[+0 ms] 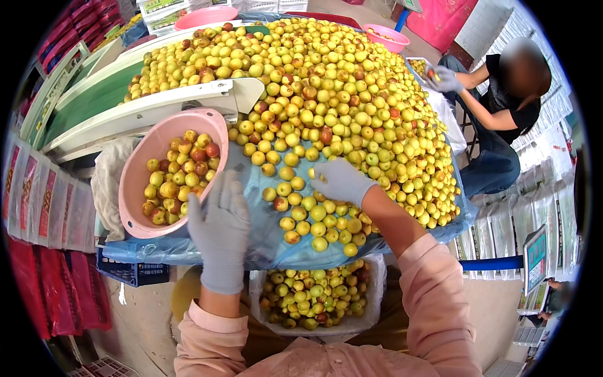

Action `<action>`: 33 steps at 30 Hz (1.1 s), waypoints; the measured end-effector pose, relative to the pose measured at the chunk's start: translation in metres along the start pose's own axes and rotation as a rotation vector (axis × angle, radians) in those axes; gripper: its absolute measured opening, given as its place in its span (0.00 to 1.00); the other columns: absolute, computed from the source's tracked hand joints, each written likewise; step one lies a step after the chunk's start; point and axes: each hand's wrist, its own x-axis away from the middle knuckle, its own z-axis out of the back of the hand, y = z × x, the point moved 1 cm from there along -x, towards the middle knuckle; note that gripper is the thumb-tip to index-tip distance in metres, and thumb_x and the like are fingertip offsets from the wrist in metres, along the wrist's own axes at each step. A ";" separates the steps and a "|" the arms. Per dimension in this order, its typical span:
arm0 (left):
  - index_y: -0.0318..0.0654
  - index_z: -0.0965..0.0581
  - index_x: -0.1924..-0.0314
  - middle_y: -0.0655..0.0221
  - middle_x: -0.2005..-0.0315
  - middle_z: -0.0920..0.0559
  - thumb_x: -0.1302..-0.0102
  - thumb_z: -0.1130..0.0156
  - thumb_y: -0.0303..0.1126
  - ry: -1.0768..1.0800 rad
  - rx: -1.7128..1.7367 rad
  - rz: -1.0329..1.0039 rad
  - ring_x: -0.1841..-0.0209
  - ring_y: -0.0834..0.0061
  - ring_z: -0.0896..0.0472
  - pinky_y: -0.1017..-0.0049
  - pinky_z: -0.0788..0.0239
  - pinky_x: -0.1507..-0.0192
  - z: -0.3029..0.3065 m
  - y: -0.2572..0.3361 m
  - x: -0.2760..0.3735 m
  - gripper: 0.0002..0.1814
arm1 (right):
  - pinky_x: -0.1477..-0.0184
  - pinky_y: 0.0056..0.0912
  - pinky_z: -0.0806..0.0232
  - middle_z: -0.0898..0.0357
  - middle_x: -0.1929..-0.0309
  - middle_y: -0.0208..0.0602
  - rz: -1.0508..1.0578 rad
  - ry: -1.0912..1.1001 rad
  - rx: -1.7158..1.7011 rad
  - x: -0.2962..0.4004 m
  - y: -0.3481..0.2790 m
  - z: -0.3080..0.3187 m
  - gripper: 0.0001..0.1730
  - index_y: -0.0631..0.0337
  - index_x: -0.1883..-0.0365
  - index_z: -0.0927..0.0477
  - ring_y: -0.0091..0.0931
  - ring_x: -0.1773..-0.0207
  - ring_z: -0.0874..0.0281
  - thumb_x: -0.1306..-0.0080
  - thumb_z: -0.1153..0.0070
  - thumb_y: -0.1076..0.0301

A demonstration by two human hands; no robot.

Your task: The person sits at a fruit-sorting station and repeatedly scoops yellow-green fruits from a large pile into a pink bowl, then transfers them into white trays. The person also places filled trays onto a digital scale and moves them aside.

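Note:
A broad heap of yellow-green jujubes (348, 108), some with red-brown patches, covers a table lined with blue plastic sheet (264, 235). My gloved right hand (343, 181) is at the near part of the heap, fingers curled on a jujube (311, 173). My gloved left hand (221, 226) is beside the right rim of a pink plastic basin (128, 188), its fingers extended; its palm side is partly hidden, and I see nothing held in it. More jujubes, several of them red-brown, lie in the basin. Below the table edge, a white lined crate (315, 331) holds further jujubes.
A conveyor with a green belt (94, 110) and white side rail reaches the heap from the left. A grey cloth (112, 188) hangs beside the basin. At the right sits a co-worker (494, 103) in gloves. A blue crate (136, 273) is under the table's left edge; a scale display (534, 259) stands right.

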 end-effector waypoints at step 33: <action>0.30 0.55 0.20 0.46 0.22 0.45 0.21 0.50 0.52 -0.133 0.132 -0.151 0.21 0.51 0.44 0.50 0.43 0.23 -0.014 0.038 -0.012 0.45 | 0.46 0.50 0.26 0.27 0.42 0.49 -0.149 0.181 0.167 -0.118 -0.039 -0.029 0.23 0.57 0.38 0.28 0.46 0.47 0.20 0.32 0.51 0.69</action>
